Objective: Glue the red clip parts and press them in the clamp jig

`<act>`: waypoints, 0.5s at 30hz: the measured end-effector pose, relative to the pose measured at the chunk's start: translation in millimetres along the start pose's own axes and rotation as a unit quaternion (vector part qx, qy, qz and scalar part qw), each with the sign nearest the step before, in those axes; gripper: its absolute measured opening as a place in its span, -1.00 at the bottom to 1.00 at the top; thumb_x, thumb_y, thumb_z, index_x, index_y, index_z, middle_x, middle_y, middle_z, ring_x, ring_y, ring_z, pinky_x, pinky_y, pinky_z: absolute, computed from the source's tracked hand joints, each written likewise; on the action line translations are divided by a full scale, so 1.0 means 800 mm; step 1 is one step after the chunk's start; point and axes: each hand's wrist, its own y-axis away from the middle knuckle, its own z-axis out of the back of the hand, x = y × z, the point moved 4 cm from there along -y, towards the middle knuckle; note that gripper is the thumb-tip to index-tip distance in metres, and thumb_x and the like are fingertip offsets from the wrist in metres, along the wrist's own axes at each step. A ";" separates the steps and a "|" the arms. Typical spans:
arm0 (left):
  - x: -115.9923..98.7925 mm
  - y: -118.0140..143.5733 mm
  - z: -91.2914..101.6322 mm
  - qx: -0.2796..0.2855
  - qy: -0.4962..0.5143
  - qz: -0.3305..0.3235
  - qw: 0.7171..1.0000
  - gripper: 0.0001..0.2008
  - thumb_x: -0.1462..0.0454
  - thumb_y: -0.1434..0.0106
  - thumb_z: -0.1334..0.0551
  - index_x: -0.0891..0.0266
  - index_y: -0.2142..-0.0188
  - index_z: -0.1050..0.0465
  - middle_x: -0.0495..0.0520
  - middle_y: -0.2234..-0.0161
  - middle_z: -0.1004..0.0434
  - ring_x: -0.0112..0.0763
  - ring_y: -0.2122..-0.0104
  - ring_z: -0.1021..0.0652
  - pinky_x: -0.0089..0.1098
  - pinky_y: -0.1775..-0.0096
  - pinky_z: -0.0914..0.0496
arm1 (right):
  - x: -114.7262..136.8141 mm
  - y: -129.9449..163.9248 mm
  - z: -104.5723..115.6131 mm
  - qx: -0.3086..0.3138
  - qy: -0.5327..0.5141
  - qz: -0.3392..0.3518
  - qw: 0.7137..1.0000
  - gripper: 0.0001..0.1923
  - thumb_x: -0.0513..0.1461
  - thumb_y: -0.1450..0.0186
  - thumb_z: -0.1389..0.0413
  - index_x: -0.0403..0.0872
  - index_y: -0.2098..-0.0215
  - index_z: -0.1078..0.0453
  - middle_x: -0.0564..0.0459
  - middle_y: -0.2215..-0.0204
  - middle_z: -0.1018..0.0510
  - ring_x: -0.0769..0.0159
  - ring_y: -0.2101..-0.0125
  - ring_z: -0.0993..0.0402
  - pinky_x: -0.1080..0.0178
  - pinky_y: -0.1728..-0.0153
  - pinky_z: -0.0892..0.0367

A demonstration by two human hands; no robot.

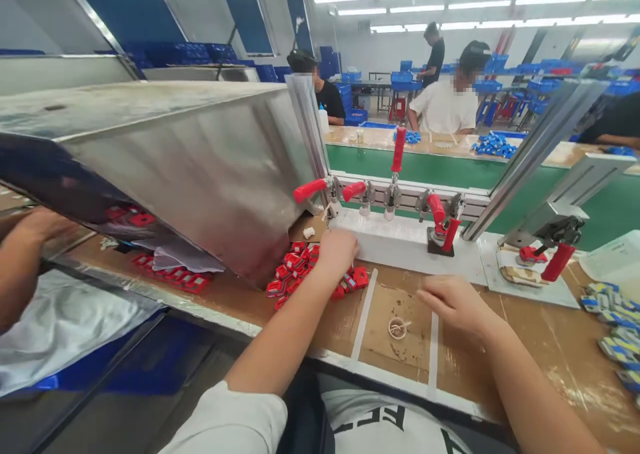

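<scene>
Your left hand (337,251) is down on the pile of small red plastic parts (295,271), fingers curled into it w/ the back of the hand up; can't tell if a part is actually pinched, the fingertips are hidden. Your right hand (453,301) rests loosely curled on the brown worn wooden bench top (545,334), thumb and fingers nearly together, nothing visible in it; it's just right of a small pale ring-shaped piece (398,328) lying betw. two white tape strips. Red parts sit at the mouth of the slanted shiny sheet-metal chute (200,167), too many and too jumbled to count; a second batch lies under the chute further left. Behind the pile runs a white fixture block (400,241) w/ red-handled toggle clamps (440,221): approx. six handles visible incl. the one on the far right. One other person's forearm (20,261) enters at the left edge. Beyond a green conveyor belt (425,167), three co-workers are at benches w/ blue parts and blue crates, under ceiling strip lights.
</scene>
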 end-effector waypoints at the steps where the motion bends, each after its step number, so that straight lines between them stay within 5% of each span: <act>1: 0.009 0.000 0.001 0.005 -0.016 0.006 1.000 -0.84 0.29 -0.31 -0.29 0.35 0.17 -0.59 0.43 0.11 -0.62 0.15 0.00 -0.56 -0.01 -0.08 -0.33 | 0.010 0.000 -0.008 0.047 -0.012 0.029 0.998 -0.49 -0.01 -0.54 0.10 -0.05 0.53 -0.21 0.09 0.57 -0.38 0.36 0.54 -0.19 0.24 0.43 0.02; 5: 0.001 0.009 0.001 0.003 -0.007 -0.020 1.000 -0.81 0.29 -0.37 -0.22 0.28 0.08 -0.54 0.33 0.08 -0.61 0.04 0.03 -0.58 -0.09 -0.06 -0.34 | 0.026 0.000 -0.030 0.126 -0.006 0.057 0.990 -0.52 0.00 -0.46 -0.05 -0.07 0.54 -0.29 0.08 0.59 -0.41 0.38 0.56 -0.16 0.25 0.45 0.07; 8: -0.043 0.023 -0.004 -0.016 0.187 -0.113 0.976 -0.78 0.24 -0.37 -0.24 0.17 0.00 -0.48 0.18 0.00 -0.56 -0.12 0.01 -0.56 -0.24 -0.01 -0.38 | 0.030 0.001 -0.042 0.139 0.010 0.085 0.987 -0.60 -0.06 -0.45 -0.07 -0.07 0.50 -0.35 0.07 0.57 -0.45 0.38 0.55 -0.22 0.24 0.44 0.05; 11: -0.094 0.028 -0.028 0.062 0.439 -0.185 0.877 -0.75 0.19 -0.31 -0.31 0.15 0.03 -0.47 0.07 0.08 -0.54 -0.29 0.13 -0.54 -0.36 0.09 -0.40 | 0.032 -0.002 -0.052 0.135 0.031 0.108 0.985 -0.65 -0.13 -0.49 -0.02 -0.07 0.42 -0.41 0.04 0.50 -0.52 0.35 0.51 -0.29 0.23 0.42 0.04; 15: -0.135 0.021 -0.076 0.220 0.677 -0.125 0.691 -0.57 0.01 -0.27 -0.33 0.15 -0.02 -0.38 -0.02 0.26 -0.48 -0.56 0.50 -0.34 -0.50 0.47 -0.21 | 0.032 -0.007 -0.063 0.117 0.065 0.118 0.984 -0.64 -0.18 -0.51 0.03 -0.09 0.41 -0.41 0.02 0.49 -0.54 0.34 0.49 -0.30 0.21 0.42 0.05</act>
